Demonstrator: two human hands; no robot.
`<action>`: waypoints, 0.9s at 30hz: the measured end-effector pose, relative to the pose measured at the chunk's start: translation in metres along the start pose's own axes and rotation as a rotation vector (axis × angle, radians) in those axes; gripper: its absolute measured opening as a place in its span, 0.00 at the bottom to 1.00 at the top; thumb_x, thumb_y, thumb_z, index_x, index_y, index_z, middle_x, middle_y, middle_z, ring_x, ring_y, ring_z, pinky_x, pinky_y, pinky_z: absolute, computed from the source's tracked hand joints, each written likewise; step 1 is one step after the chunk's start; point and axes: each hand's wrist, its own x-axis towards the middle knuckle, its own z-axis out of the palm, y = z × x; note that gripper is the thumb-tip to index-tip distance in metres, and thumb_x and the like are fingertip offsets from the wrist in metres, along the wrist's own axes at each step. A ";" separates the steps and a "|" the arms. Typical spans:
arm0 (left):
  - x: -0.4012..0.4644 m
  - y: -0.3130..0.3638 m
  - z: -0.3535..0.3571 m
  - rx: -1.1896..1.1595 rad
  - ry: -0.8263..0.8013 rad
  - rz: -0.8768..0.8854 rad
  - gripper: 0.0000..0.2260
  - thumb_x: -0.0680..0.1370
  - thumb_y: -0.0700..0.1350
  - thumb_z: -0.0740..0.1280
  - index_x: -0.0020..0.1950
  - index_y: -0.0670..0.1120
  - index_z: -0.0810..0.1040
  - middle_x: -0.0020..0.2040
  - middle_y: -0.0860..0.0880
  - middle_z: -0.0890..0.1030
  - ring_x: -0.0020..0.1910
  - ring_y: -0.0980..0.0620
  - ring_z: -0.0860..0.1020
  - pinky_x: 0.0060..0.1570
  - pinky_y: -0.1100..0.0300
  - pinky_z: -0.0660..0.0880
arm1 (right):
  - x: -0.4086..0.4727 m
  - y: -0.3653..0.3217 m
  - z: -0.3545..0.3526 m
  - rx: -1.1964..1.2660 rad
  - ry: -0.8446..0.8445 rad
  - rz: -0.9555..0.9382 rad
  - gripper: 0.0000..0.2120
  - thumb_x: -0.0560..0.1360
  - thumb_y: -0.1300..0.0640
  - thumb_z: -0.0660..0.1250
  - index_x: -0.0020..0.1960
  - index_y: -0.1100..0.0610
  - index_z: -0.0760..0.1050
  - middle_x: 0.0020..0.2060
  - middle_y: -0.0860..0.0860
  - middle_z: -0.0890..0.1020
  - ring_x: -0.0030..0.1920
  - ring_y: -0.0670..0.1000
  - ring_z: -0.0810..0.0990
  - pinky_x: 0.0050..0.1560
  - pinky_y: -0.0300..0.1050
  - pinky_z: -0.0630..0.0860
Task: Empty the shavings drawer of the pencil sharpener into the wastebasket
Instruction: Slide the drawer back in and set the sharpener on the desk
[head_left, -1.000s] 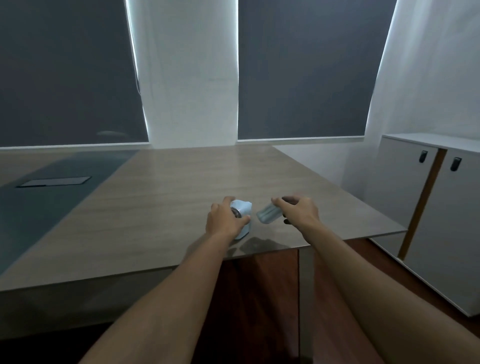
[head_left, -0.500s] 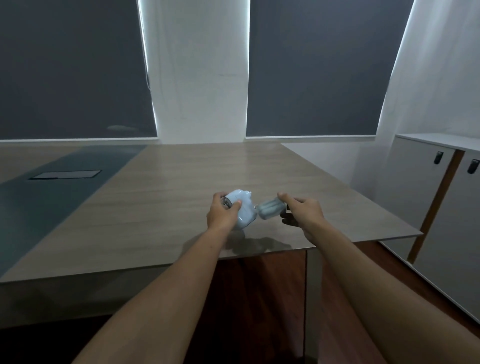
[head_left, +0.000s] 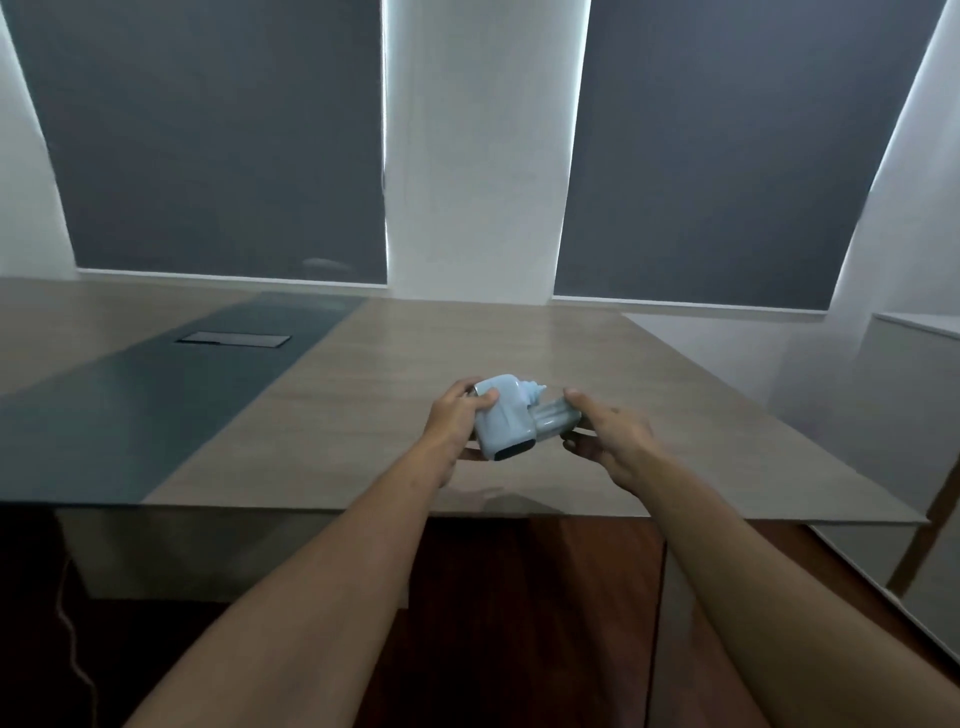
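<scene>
A pale blue pencil sharpener (head_left: 505, 420) is held tilted above the wooden table (head_left: 363, 395), near its front edge. My left hand (head_left: 456, 423) grips the sharpener's body from the left. A translucent shavings drawer (head_left: 555, 418) sticks out of the sharpener's right side, partly inside the body. My right hand (head_left: 610, 435) pinches the drawer's outer end between thumb and fingers. No wastebasket is in view.
The table has a dark inlay strip (head_left: 156, 384) with a cable hatch (head_left: 234, 339) at the left. A white cabinet (head_left: 914, 405) stands to the right. Dark wood floor (head_left: 530, 613) lies below the table's front edge. Grey blinds (head_left: 218, 135) cover the windows.
The sharpener has been lifted off the table and tilted. The drawer, held apart from it a second ago, now sits partly inside the body. The camera view has shifted to the right.
</scene>
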 end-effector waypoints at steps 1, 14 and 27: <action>-0.003 0.003 -0.004 -0.005 0.004 0.010 0.15 0.76 0.45 0.67 0.62 0.50 0.77 0.53 0.46 0.80 0.45 0.44 0.80 0.35 0.52 0.79 | -0.002 0.001 0.006 -0.003 -0.027 -0.006 0.10 0.73 0.55 0.75 0.44 0.62 0.81 0.48 0.60 0.82 0.38 0.56 0.81 0.40 0.47 0.81; -0.026 0.019 -0.064 -0.054 0.195 0.078 0.11 0.76 0.44 0.69 0.57 0.53 0.75 0.58 0.45 0.80 0.56 0.41 0.79 0.42 0.47 0.81 | -0.029 0.013 0.100 -0.227 -0.118 -0.070 0.21 0.80 0.41 0.57 0.47 0.53 0.82 0.50 0.52 0.85 0.52 0.55 0.81 0.56 0.54 0.80; -0.033 0.003 -0.174 0.204 0.592 0.175 0.24 0.63 0.48 0.79 0.57 0.52 0.78 0.58 0.46 0.82 0.55 0.44 0.81 0.55 0.45 0.80 | -0.053 0.036 0.205 -0.323 -0.391 -0.026 0.25 0.80 0.41 0.55 0.67 0.55 0.75 0.61 0.51 0.80 0.57 0.57 0.80 0.55 0.55 0.81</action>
